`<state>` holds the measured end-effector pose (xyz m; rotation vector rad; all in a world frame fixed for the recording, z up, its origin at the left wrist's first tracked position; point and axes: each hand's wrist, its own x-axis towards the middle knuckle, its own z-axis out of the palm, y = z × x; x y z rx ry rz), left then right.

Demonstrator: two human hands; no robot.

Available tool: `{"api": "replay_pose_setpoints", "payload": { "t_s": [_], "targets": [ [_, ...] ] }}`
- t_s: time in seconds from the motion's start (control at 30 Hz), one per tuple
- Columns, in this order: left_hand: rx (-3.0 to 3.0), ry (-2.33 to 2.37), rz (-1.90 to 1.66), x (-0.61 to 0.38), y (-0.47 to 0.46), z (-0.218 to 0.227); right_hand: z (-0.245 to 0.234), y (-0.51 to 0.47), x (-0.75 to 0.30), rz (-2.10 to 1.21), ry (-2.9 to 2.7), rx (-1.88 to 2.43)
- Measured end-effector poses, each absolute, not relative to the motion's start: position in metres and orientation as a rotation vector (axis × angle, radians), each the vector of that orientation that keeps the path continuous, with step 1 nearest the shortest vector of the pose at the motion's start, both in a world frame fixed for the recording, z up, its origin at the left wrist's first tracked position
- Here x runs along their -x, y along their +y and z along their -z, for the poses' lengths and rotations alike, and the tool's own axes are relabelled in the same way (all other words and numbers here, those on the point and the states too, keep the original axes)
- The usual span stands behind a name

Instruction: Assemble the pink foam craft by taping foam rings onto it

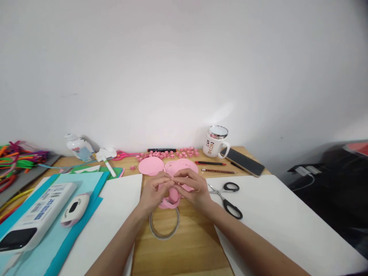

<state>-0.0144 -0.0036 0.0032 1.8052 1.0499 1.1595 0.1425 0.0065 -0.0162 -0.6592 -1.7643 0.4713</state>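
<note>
Over the middle of the table, my left hand [155,191] and my right hand [196,188] meet fingertip to fingertip. Both pinch a pink paper strip [169,204], whose curled loops hang below the fingers. The pinched spot itself is mostly covered by my fingers. Flat pink paper circles [151,166] lie just beyond my hands, some partly hidden behind them. Farther back is a scatter of small rolled pink paper pieces [184,153]. A grey tape roll [151,226] lies flat under my wrists. Black-handled scissors [225,197] rest open beside my right hand.
A white mug [212,145] stands by the wall, near a phone [247,163], a red-black pen [211,163] and a pencil [218,171]. Left are a white device [43,214] on blue sheets, a white bottle [79,147] and colourful pipe cleaners [23,155]. White paper [267,222] covers the right side.
</note>
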Motion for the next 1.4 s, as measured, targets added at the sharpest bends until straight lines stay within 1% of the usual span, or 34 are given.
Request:
{"api": "replay_pose_setpoints", "payload": {
  "t_s": [0.1,0.27,0.37,0.77,1.07,1.2,1.4],
  "targets": [
    [-1.845,1.047,-1.195,0.012,-0.005,-0.003,0.017,0.005,-0.141,-0.457,-1.733,0.654],
    [-1.968,1.123,-1.277,0.006,-0.007,-0.003,0.015,0.006,-0.142,-0.58,-1.703,0.706],
    [-1.994,1.135,-1.284,0.007,-0.008,-0.002,0.013,0.005,-0.142,-0.594,-1.703,0.71],
    [-1.765,1.284,-1.206,0.007,-0.009,-0.003,0.024,0.01,-0.149,-0.221,-1.823,0.619],
    [-1.809,1.248,-1.168,0.009,-0.009,-0.005,0.028,0.012,-0.152,-0.139,-1.878,0.628],
    [-1.857,1.226,-1.19,0.009,-0.008,-0.004,0.026,0.013,-0.152,-0.24,-1.877,0.629],
    [-1.87,1.225,-1.232,0.008,-0.009,-0.005,0.009,0.009,-0.148,-0.639,-1.772,0.673]
  ]
}}
